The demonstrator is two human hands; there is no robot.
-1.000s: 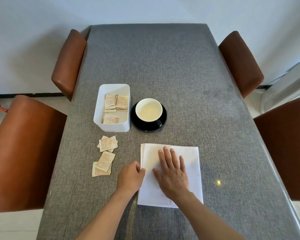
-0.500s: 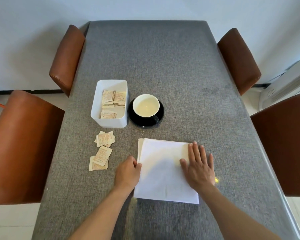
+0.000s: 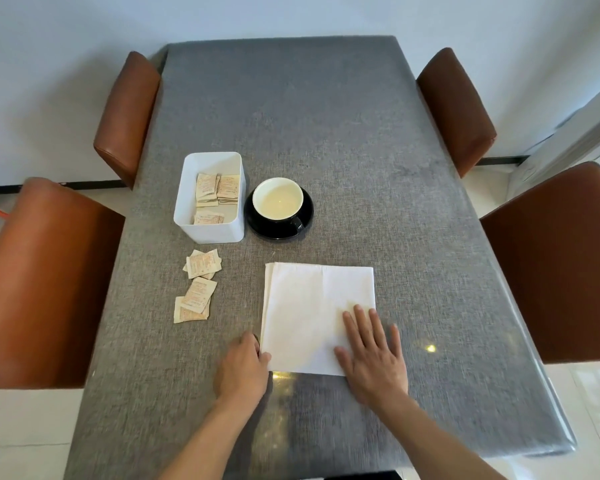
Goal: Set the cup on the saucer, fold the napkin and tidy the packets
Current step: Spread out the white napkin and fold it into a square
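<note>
Napkin (image 3: 317, 317), folded white, lies flat on the table (image 3: 326, 133); right hand (image 3: 373, 355) presses spread on its near right corner, left hand (image 3: 243, 370) curls at its near left edge. Beyond the hands, cup (image 3: 278, 202) sits on saucer (image 3: 279, 228); loose packets (image 3: 198, 285) lie left of them.

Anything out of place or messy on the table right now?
Yes: loose packets lie scattered in overlapping, tilted piles on the table, outside the white box. The cup sits on its saucer; no spill is visible.
</note>
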